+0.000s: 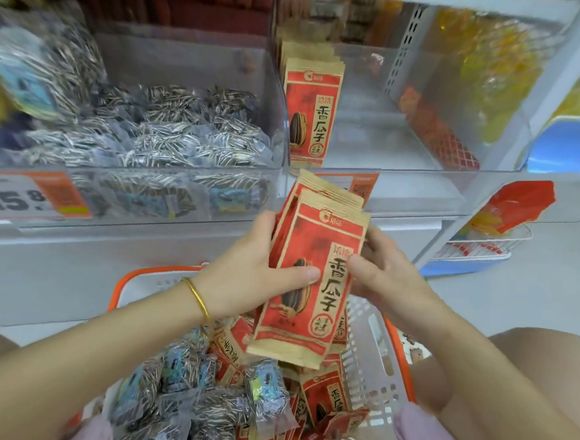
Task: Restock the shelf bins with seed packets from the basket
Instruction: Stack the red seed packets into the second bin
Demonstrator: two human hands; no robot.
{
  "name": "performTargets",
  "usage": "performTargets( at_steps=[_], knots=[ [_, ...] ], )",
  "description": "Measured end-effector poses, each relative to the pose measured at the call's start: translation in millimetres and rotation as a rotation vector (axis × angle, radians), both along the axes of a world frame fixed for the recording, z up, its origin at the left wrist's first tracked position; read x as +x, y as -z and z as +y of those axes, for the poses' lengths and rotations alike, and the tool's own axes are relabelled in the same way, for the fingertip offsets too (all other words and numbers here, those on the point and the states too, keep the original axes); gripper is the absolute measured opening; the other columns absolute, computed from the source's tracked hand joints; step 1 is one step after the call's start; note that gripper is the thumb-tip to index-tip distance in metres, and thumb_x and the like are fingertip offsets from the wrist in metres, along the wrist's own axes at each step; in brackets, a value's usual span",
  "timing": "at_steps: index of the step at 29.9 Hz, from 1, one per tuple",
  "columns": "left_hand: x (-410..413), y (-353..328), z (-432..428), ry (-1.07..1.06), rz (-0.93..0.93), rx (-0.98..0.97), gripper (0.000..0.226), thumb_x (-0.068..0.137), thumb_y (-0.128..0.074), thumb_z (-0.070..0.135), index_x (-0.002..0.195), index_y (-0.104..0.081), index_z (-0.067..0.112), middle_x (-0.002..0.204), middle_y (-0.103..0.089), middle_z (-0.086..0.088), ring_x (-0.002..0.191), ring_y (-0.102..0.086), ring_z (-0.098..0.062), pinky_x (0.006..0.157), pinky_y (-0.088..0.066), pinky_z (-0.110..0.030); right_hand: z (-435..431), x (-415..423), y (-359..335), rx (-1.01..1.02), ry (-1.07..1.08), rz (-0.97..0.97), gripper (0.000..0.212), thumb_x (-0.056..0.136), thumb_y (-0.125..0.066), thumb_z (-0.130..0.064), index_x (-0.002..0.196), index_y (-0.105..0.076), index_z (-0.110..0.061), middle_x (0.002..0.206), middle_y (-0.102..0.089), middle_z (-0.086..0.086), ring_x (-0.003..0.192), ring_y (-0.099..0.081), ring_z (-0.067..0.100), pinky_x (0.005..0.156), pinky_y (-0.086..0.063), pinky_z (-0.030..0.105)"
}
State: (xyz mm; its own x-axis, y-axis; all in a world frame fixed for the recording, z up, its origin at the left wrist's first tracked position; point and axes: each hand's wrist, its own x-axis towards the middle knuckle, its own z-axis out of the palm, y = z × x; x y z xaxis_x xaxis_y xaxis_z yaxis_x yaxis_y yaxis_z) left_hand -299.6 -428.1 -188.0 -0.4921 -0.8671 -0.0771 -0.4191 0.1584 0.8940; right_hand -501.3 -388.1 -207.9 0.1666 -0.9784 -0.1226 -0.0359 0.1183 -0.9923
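Just above the white basket [372, 349], a person is gripping a stack of red seed packets [315, 280] upright with both hands. The left hand [261, 269] is curling round its left edge, thumb pressing on the front, while the right hand [384, 274] is clasping the right edge. More red packets [310, 108] are standing at the left wall of the right-hand shelf bin [389, 147]; striped-seed packets [185, 133] are filling the neighbouring bin [281, 81].
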Motion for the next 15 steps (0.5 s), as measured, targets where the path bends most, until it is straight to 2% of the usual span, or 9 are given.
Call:
performTargets(
  at_steps=[1,3,6,8,10,12,13,15],
  knots=[
    [-4,-11,-2,-0.038,0.025,-0.028,0.053,0.076,-0.073,0.036,0.114,-0.036,0.027,0.104,-0.060,0.016,0.092,-0.059,0.006,0.082,-0.052,-0.022,1,6,-4,0.043,-0.076,-0.089,0.096,0.055,-0.085,-0.051,0.134,-0.039,-0.022,0.120,-0.065,0.006,0.106,-0.065,0.023,0.079,-0.056,0.034],
    [-13,-31,-12,-0.111,0.073,-0.084,0.051,0.075,-0.072,0.046,0.113,-0.046,0.023,0.103,-0.063,0.013,0.094,-0.061,0.000,0.085,-0.051,-0.026,-1,16,-15,0.032,-0.109,-0.208,0.101,0.048,-0.090,-0.043,0.131,-0.040,-0.016,0.107,-0.070,0.006,0.095,-0.069,0.022,0.074,-0.055,0.030],
    [-25,-64,-30,-0.147,0.154,-0.117,0.041,0.078,-0.064,0.053,0.104,-0.054,0.023,0.102,-0.066,0.009,0.094,-0.063,-0.005,0.087,-0.050,-0.030,-21,16,-47,-0.073,-0.084,-0.282,0.083,0.052,-0.088,-0.028,0.122,-0.049,-0.008,0.096,-0.072,0.008,0.083,-0.070,0.019,0.069,-0.056,0.030],
    [-29,-86,-45,-0.185,0.075,-0.217,0.040,0.090,-0.048,0.054,0.101,-0.058,0.016,0.098,-0.064,0.003,0.090,-0.061,-0.009,0.079,-0.045,-0.026,-43,4,-72,-0.082,-0.060,-0.297,0.079,0.048,-0.089,-0.026,0.118,-0.055,-0.010,0.097,-0.072,0.009,0.083,-0.071,0.021,0.068,-0.057,0.035],
    [-29,-97,-71,-0.286,-0.043,-0.385,0.045,0.095,-0.041,0.046,0.098,-0.061,0.006,0.090,-0.060,-0.008,0.083,-0.057,-0.021,0.071,-0.039,-0.030,-70,-9,-89,-0.077,0.013,-0.237,0.088,0.044,-0.093,-0.025,0.122,-0.054,-0.011,0.102,-0.071,0.010,0.086,-0.071,0.025,0.067,-0.058,0.041],
    [-26,-96,-99,-0.347,-0.136,-0.463,0.040,0.093,-0.047,0.038,0.111,-0.059,0.005,0.104,-0.060,-0.013,0.093,-0.058,-0.029,0.081,-0.041,-0.028,-96,-16,-98,-0.095,0.076,-0.116,0.088,0.053,-0.089,-0.018,0.130,-0.048,-0.010,0.112,-0.068,0.013,0.094,-0.069,0.027,0.075,-0.056,0.044],
    [-26,-94,-108,-0.346,-0.185,-0.444,0.044,0.091,-0.049,0.037,0.123,-0.054,0.007,0.115,-0.057,-0.015,0.099,-0.059,-0.032,0.091,-0.044,-0.031,-107,-17,-101,-0.113,0.089,-0.063,0.090,0.055,-0.088,-0.018,0.133,-0.045,-0.009,0.116,-0.066,0.014,0.099,-0.067,0.028,0.082,-0.054,0.046],
    [-29,-87,-118,-0.302,-0.281,-0.355,0.054,0.089,-0.051,0.035,0.136,-0.040,0.009,0.128,-0.049,-0.016,0.098,-0.061,-0.036,0.094,-0.047,-0.040,-129,-17,-100,-0.117,0.089,-0.002,0.102,0.051,-0.091,-0.019,0.137,-0.037,-0.007,0.120,-0.063,0.017,0.106,-0.065,0.030,0.090,-0.052,0.050]
  ],
)
